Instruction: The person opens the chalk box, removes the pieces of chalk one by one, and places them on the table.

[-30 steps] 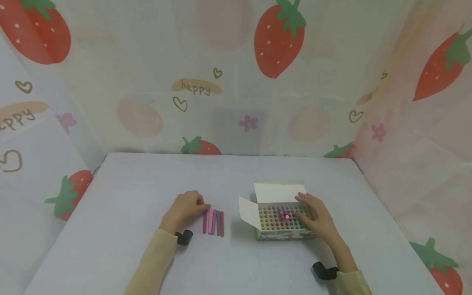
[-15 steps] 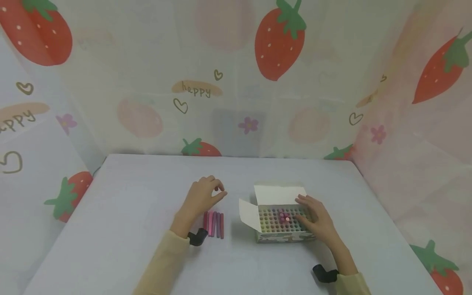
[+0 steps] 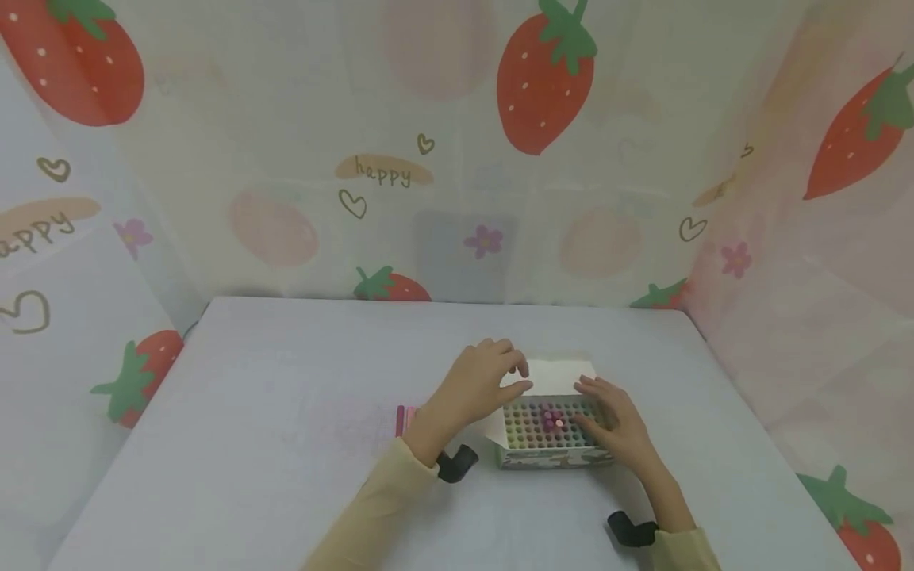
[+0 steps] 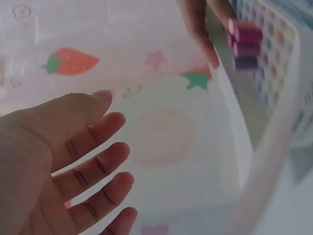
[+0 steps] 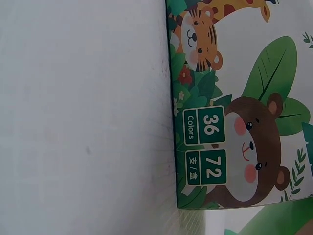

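Note:
An open cardboard box (image 3: 543, 458) packed with upright crayons stands right of centre on the table. Near its middle, a small cluster of pink and purple crayons (image 3: 551, 418) sticks up above the others; their ends (image 4: 247, 49) also show in the left wrist view. My left hand (image 3: 477, 387) hovers by the box's left rear, fingers loosely bent; its palm and fingers (image 4: 93, 156) are empty in the left wrist view. Over the right end of the box lies my right hand (image 3: 616, 419), thumb extended across the crayon tops. Several loose crayons (image 3: 401, 420) lie left, partly hidden behind my left wrist.
The white lid flap (image 3: 560, 377) stands raised at the back, and a side flap (image 3: 493, 428) opens leftward beneath my left forearm. Animal pictures cover the box wall (image 5: 244, 147) in the right wrist view. Strawberry-printed sheets (image 3: 286, 143) enclose the white table (image 3: 250, 412).
My left hand has lifted away from the loose crayons and moved right to the box's left rear. The right hand has stayed on the box.

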Demonstrator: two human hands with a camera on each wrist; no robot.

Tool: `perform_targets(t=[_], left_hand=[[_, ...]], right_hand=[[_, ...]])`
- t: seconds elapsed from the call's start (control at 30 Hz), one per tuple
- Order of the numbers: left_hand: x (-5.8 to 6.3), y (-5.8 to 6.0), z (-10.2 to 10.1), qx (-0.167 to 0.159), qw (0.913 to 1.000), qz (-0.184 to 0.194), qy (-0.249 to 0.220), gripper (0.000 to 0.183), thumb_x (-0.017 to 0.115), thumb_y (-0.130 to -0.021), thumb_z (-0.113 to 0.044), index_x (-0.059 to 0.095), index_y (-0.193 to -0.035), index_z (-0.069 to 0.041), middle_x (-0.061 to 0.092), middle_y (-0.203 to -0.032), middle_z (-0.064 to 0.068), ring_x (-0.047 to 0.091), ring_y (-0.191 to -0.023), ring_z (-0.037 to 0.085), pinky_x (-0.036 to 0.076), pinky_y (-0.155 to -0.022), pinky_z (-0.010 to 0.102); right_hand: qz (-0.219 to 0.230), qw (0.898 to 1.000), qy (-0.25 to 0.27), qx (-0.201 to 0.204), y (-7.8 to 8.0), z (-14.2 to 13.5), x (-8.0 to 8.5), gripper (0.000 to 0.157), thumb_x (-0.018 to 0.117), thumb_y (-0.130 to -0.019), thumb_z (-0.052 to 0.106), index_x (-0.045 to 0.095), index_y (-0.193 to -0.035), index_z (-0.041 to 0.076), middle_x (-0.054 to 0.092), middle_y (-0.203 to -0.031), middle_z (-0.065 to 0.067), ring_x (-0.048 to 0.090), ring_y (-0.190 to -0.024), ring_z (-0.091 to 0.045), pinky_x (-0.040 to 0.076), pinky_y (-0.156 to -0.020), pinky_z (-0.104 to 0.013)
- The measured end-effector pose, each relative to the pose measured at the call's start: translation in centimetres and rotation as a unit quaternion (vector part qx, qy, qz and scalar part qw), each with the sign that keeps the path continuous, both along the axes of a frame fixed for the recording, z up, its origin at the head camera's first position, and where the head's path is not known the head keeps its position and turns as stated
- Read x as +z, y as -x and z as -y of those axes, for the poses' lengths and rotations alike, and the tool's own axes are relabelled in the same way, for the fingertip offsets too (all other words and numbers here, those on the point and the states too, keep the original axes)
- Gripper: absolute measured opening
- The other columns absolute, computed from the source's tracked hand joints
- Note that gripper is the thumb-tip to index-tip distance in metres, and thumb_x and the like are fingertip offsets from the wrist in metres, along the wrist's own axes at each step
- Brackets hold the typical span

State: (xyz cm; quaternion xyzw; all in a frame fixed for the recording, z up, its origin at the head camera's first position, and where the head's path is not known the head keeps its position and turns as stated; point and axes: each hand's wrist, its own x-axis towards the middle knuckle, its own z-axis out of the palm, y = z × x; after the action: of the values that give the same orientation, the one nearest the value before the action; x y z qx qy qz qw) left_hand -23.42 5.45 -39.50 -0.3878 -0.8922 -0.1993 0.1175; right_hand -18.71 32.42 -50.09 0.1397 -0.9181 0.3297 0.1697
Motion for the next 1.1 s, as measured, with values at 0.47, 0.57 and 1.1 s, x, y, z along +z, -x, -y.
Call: perform_targets(t=[0.47, 0.57, 1.1], left_hand=[[-3.6, -0.4, -5.9, -0.017, 0.9928, 0.014, 0.118, 0.02, 0.059, -0.088, -0.041, 0.069, -0.1, -0.029, 0.06, -0.1, -0.011, 0.053, -0.089, 0.009, 0.044, -0.077, 0.029], [-4.0, -0.4, -6.2, -0.01, 0.9926, 0.017, 0.12, 0.02, 0.058, -0.089, -0.041, 0.069, -0.101, -0.029, 0.059, -0.099, -0.01, 0.05, -0.086, 0.008, 0.042, -0.075, 0.027], [-5.1, -0.6, -6.9, 0.006, 0.9928, 0.006, 0.12, 0.012, 0.06, -0.089, -0.032, 0.071, -0.092, -0.029, 0.059, -0.095, -0.011, 0.046, -0.082, 0.008, 0.038, -0.073, 0.025]], right_hand=[[-0.008, 1.0, 0.001, 0.001, 0.1, 0.1, 0.2, 0.049, 0.073, -0.078, 0.012, 0.056, -0.124, 0.01, 0.051, -0.133, -0.013, 0.037, -0.127, -0.036, 0.025, -0.102, -0.057], [-0.005, 1.0, -0.002, -0.003, 0.1, 0.1, 0.0, 0.049, 0.073, -0.078, 0.012, 0.056, -0.124, 0.01, 0.051, -0.133, -0.013, 0.037, -0.128, -0.036, 0.025, -0.102, -0.057], [-0.012, 1.0, -0.003, 0.004, 0.1, 0.0, 0.0, 0.049, 0.073, -0.078, 0.012, 0.056, -0.124, 0.01, 0.051, -0.133, -0.013, 0.037, -0.127, -0.036, 0.025, -0.102, -0.057]])
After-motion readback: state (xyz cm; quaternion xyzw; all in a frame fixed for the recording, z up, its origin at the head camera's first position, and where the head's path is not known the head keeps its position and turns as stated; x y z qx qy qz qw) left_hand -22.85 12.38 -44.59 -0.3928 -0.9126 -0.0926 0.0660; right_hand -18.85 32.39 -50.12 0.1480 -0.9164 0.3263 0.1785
